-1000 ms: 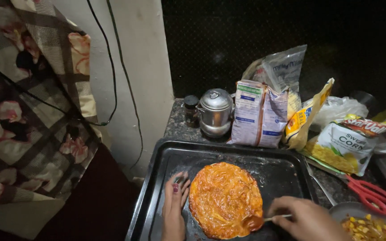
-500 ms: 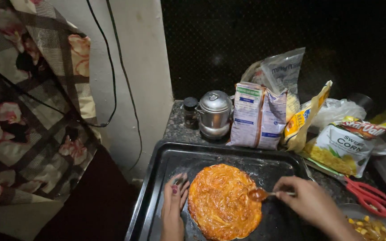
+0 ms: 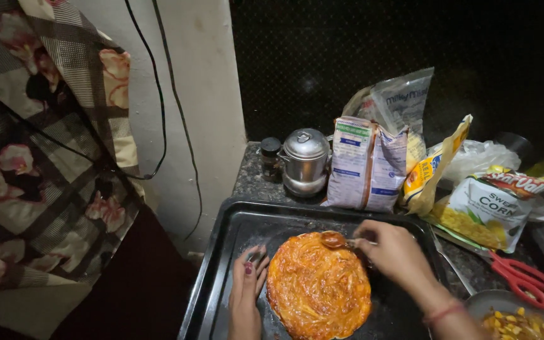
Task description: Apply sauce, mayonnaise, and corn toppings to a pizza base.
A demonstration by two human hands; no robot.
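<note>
Right hand [image 3: 395,252] grips spoon [image 3: 335,239], bowl on the base's [image 3: 319,286] top edge, lower centre. Left hand [image 3: 247,293] flat, fingers spread, on tray [image 3: 234,226], touching the base's left rim. Bags [image 3: 366,164] and tin pot [image 3: 305,160] behind tray.

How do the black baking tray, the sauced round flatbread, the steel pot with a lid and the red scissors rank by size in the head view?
1. Black baking tray
2. Sauced round flatbread
3. Steel pot and red scissors: they look alike, and the scissors lie nearer the camera, so unranked.
</note>
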